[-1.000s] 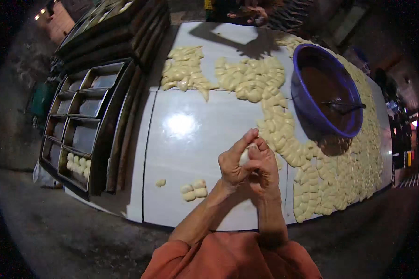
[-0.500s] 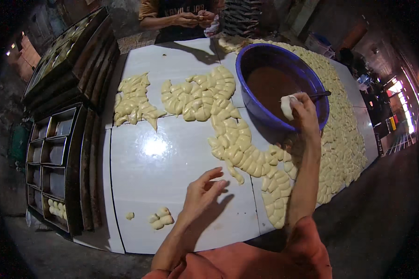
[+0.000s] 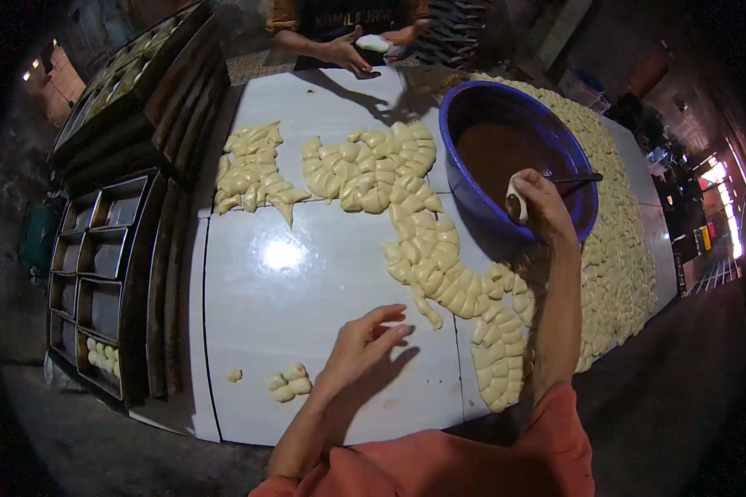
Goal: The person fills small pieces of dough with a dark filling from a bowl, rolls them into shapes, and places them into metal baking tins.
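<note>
My right hand is closed on a flattened piece of dough at the near rim of a deep blue tub. A brown patch shows on the dough. Brown filling lies inside the tub, and a dark utensil handle sticks out past my fingers. My left hand hovers over the white table, its fingers apart and holding nothing. Left of that wrist sit several small shaped dough pieces in a cluster and one tiny scrap. Pale dough portions spread in a winding band beyond it.
Many more dough portions cover the table's right side. Another dough patch lies far left. Stacked metal trays with compartments stand along the left edge, one compartment holding dough pieces. Across the table, a person's hands handle dough.
My right hand has turned the dough piece, and a brown patch now shows on it. My left hand stays nearly in place. Opposite, the person's hands have parted, showing a dough piece.
</note>
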`<state>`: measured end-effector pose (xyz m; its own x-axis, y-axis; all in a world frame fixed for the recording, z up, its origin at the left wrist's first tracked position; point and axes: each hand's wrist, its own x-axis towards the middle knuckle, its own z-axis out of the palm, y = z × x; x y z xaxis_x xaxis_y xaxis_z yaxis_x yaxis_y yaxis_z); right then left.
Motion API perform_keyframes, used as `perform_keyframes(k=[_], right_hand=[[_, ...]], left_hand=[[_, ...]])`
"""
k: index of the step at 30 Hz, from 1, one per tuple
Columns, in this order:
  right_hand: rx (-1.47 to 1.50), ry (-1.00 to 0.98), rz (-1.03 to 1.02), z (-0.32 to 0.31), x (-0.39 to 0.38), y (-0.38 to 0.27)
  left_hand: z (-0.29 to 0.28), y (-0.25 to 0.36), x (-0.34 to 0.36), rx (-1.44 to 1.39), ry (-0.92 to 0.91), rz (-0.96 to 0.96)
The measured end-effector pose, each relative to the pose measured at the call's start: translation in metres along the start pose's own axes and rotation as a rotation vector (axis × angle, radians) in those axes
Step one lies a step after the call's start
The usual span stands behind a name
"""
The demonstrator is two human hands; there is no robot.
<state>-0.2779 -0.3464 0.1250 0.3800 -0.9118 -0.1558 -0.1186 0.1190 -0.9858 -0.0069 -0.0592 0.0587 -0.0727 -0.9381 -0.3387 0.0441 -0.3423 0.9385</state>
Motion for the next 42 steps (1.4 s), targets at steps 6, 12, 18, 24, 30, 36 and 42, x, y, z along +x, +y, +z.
perform_keyframes(k=[6, 12, 18, 24, 30, 36, 42], right_hand=[[0.53, 0.014, -0.064, 0.125, -0.059, 0.008], [0.766, -0.181, 0.075, 0.204, -0.1, 0.071], [0.155, -0.159, -0.154, 0.277, -0.147, 0.08], [-0.239, 0.037, -0.473, 0.314, -0.148, 0.102], [0.145, -0.137, -0.037, 0.318, -0.152, 0.085], [-0.167, -0.259, -0.392, 0.307, -0.156, 0.094], [-0.181, -0.08, -0.533, 0.317, -0.159, 0.094]], left_hand=[[0.027, 0.011, 0.03, -0.299, 0.017, 0.087], [0.003, -0.006, 0.013, -0.904, 0.059, 0.11], [-0.041, -0.038, -0.024, -0.841, 0.549, 0.153], [-0.046, -0.043, -0.035, -0.592, 0.648, 0.216], [-0.077, -0.03, -0.043, -0.66, 0.501, 0.103], [-0.091, -0.018, -0.053, -0.505, 0.441, 0.051], [-0.082, -0.028, -0.06, -0.63, 0.322, 0.109]])
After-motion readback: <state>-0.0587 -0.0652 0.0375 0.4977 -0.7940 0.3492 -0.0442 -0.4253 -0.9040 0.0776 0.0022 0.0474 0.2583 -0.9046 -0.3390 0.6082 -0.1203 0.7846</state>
